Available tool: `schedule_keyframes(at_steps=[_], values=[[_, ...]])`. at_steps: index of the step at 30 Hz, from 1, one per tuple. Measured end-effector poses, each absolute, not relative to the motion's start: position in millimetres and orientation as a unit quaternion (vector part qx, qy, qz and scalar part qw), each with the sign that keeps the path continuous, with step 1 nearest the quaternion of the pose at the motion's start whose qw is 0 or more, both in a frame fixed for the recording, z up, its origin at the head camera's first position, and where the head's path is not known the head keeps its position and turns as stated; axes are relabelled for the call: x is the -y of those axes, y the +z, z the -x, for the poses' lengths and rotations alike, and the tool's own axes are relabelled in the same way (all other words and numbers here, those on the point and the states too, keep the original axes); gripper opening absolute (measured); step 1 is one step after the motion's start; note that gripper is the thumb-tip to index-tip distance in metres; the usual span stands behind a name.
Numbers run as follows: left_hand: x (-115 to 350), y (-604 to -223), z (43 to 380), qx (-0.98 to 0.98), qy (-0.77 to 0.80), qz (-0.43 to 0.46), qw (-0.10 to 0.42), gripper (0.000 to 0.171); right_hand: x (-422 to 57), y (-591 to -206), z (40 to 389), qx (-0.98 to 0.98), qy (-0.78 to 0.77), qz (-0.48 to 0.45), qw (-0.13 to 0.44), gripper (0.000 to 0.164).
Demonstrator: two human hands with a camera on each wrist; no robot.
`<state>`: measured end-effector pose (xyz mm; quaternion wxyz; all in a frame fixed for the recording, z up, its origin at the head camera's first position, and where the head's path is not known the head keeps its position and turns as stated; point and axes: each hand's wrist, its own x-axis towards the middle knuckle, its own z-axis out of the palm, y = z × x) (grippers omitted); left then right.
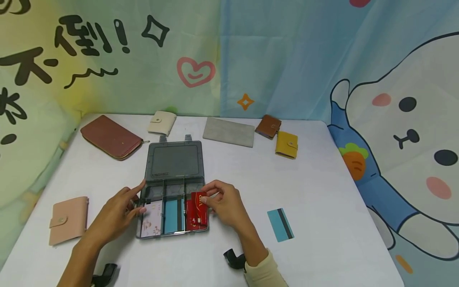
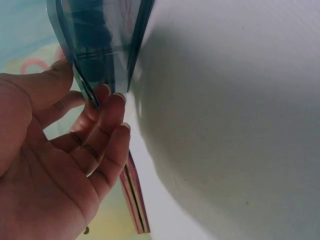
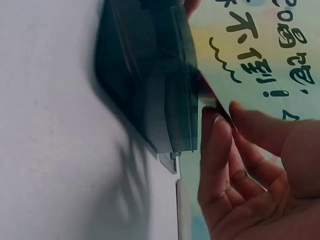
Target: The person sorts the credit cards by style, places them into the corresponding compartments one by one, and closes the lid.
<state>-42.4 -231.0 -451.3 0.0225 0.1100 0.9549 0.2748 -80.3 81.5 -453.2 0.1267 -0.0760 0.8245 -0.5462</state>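
A grey translucent plastic box (image 1: pixel 172 235) stands with its lid (image 1: pixel 175 159) raised. My left hand (image 1: pixel 116 215) holds the box's left wall, thumb over the rim and fingers along the outside; the left wrist view shows this hand (image 2: pixel 65 135) at the corner. My right hand (image 1: pixel 226 204) pinches a red card (image 1: pixel 198 205) by its upper right edge, over the right front compartment. Another red card (image 1: pixel 190 223) lies underneath. In the right wrist view, thumb and index finger grip the dark card edge (image 3: pixel 215 97). A pink-white card (image 1: pixel 152 219) and a blue card (image 1: pixel 171 217) fill the other front compartments.
A blue striped card (image 1: pixel 281 225) lies right of the box. A pink wallet (image 1: pixel 69 220) is at left. Along the back are a maroon zip wallet (image 1: pixel 112 136), a cream wallet (image 1: pixel 162 122), a grey wallet (image 1: pixel 228 132), a brown wallet (image 1: pixel 268 126) and a yellow wallet (image 1: pixel 287 145).
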Motion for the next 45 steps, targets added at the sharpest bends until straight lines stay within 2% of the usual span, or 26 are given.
schedule_keyframes(at_steps=[7,16,21,27,37,45], values=[[232.4,-452.3,42.4,-0.954,0.276,-0.112,0.021,0.075,-77.9,-452.1,75.8,-0.867,-0.469,0.124,0.108,0.026],[233.5,-454.5,42.7,-0.955,0.275,-0.112,0.018,0.076,-84.3,-452.5,74.7,-0.850,-0.472,0.189,0.138,0.036],[233.9,-455.4,42.6,-0.953,0.278,-0.119,0.016,0.076,-103.5,-453.4,73.5,-0.863,-0.471,0.149,0.108,0.039],[233.4,-455.2,42.7,-0.953,0.279,-0.117,0.019,0.076,-156.8,-455.7,71.4,-0.876,-0.465,0.096,0.086,0.049],[233.5,-454.4,41.4,-0.953,0.278,-0.121,0.013,0.078,-240.4,-458.6,45.2,-0.929,-0.350,-0.034,0.114,0.069],[233.1,-454.5,41.5,-0.952,0.281,-0.121,0.010,0.078,-267.7,-460.0,32.7,-0.946,-0.288,-0.078,0.128,0.076]])
